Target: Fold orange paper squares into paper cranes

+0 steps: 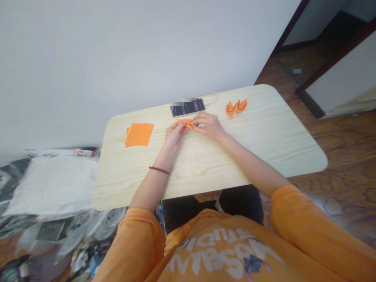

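Observation:
A small folded piece of orange paper (186,123) lies at the far middle of a light wooden table (205,164). My left hand (175,133) pinches its left end, fingers closed on the paper. My right hand (209,125) presses and pinches its right end with curled fingers. Both hands meet over the paper, just in front of a dark phone (188,107).
A stack of flat orange paper sheets (139,134) lies to the left. Two finished orange folded figures (236,106) stand at the back right. The phone's white cable (212,98) runs along the wall. Clutter and plastic bags (49,192) fill the floor at left.

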Action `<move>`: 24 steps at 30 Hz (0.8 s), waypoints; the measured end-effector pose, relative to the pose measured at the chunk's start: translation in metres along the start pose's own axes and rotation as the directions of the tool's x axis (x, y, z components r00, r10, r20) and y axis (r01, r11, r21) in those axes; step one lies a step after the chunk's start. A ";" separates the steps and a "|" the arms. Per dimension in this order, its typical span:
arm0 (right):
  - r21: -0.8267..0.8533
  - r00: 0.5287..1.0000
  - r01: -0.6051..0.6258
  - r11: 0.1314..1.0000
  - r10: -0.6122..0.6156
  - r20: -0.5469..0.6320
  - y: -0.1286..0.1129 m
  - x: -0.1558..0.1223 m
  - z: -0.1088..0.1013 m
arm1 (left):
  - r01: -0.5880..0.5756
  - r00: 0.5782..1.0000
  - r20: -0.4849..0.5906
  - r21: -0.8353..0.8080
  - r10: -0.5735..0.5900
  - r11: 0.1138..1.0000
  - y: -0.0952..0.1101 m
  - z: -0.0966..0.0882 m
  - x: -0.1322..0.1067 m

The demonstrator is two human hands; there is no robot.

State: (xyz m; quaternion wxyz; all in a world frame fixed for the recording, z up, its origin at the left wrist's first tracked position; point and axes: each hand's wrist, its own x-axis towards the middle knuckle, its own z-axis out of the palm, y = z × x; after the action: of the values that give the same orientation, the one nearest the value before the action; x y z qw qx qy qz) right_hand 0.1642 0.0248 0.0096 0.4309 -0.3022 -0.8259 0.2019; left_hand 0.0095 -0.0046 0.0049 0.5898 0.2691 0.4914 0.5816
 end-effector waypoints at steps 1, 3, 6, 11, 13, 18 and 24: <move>0.024 1.000 -0.018 1.000 0.019 -0.011 -0.001 0.000 0.000 | -0.001 1.000 0.005 -0.001 0.001 1.000 0.000 0.000 0.000; 0.074 0.998 -0.054 0.996 0.056 -0.029 -0.002 0.000 0.000 | -0.005 1.000 0.011 -0.003 0.005 1.000 0.000 -0.001 0.000; 0.147 0.989 -0.130 0.981 0.138 -0.044 -0.004 0.001 -0.001 | -0.022 1.000 0.016 -0.010 0.022 1.000 0.000 -0.001 0.000; 0.301 0.957 -0.237 0.924 0.276 -0.092 -0.004 0.002 0.000 | -0.068 0.998 0.008 -0.007 0.068 0.998 0.000 -0.001 -0.001; 0.394 0.934 -0.281 0.875 0.343 -0.096 -0.002 0.002 0.002 | -0.100 0.995 0.004 0.002 0.100 0.995 0.000 -0.001 -0.001; 0.557 0.850 -0.462 0.690 0.524 0.057 0.001 0.004 0.006 | -0.183 0.983 0.018 0.060 0.182 0.981 -0.001 -0.001 -0.001; 0.612 0.786 -0.553 0.566 0.597 0.158 -0.002 0.005 0.005 | -0.229 0.973 0.039 0.111 0.226 0.967 -0.001 -0.001 -0.001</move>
State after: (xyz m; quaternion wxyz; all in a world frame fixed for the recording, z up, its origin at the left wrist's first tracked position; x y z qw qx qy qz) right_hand 0.1573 0.0269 0.0113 0.4437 -0.3986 -0.5503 0.5843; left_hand 0.0096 -0.0059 0.0038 0.5091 0.3647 0.4822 0.6126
